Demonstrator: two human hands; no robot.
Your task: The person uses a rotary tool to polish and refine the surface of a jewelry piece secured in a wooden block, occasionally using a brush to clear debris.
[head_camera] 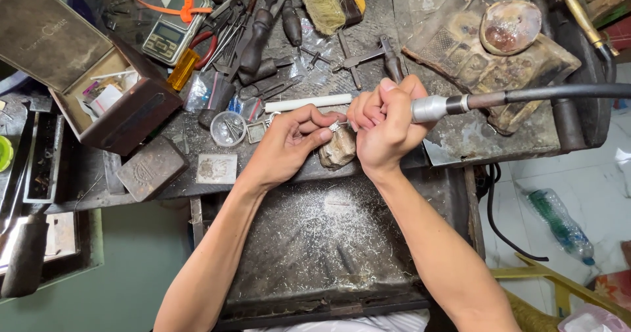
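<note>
The left hand (289, 141) pinches a small silver ring (334, 127) between its thumb and fingers. The grip is narrow and tight on the ring. The right hand (384, 125) is curled in a fist around a silver power tool (434, 108), so its grip is closed on the tool. The tip of the tool is hidden behind the fingers, right by the ring. A thick black hose (559, 94) runs from the tool off to the right edge of the counter.

Both hands rest at the front edge of the counter (420, 23), over a worn wooden peg (338, 149) that sticks out from it. Below the hands is a dark tray (315, 240) covered with shiny metal bits.

Just behind the hands lies a white stick (309, 102). Near the left hand sit a small round clear dish (229, 129) and a flat grey square plate (216, 168). An open brown box (112, 102) stands near the left edge. At the back edge are a small scale (167, 35), many dark hand tools (256, 36) and a brush (322, 3). A brown stained bowl (509, 26) sits near the back right corner.
</note>
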